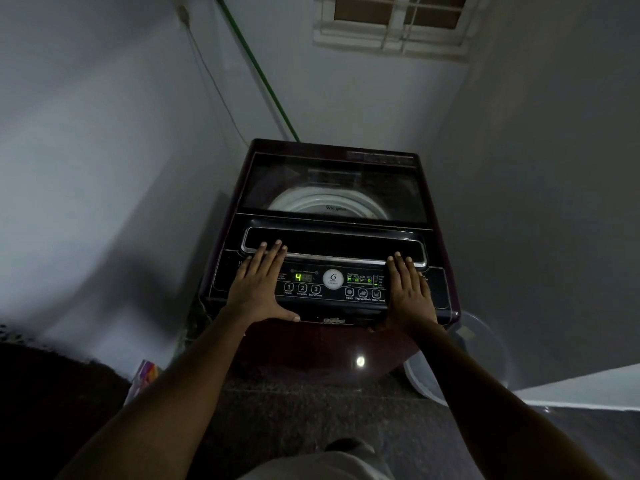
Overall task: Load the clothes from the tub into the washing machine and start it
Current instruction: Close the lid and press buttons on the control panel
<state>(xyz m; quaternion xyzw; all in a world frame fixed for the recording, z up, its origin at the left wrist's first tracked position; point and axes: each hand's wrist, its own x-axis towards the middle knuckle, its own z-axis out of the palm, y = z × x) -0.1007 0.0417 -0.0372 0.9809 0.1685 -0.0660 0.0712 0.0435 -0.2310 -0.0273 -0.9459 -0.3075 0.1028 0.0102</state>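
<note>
A dark maroon top-loading washing machine (332, 344) stands in a corner. Its glass lid (332, 188) is down, and the white drum rim shows through it. The control panel (329, 285) is lit, with a green digit 4 on its display. My left hand (258, 289) lies flat on the panel's left end, fingers straight and reaching the lid's chrome handle (332, 259). My right hand (410, 296) lies flat on the panel's right end in the same way. A clear plastic tub (485, 355) sits on the floor to the right of the machine; no clothes are visible in it.
Walls close in on the left, back and right. A green hose (258, 69) and a thin cable run down the back wall behind the machine. A colourful packet (147, 374) stands on the floor at the left. A barred window (394, 19) is above.
</note>
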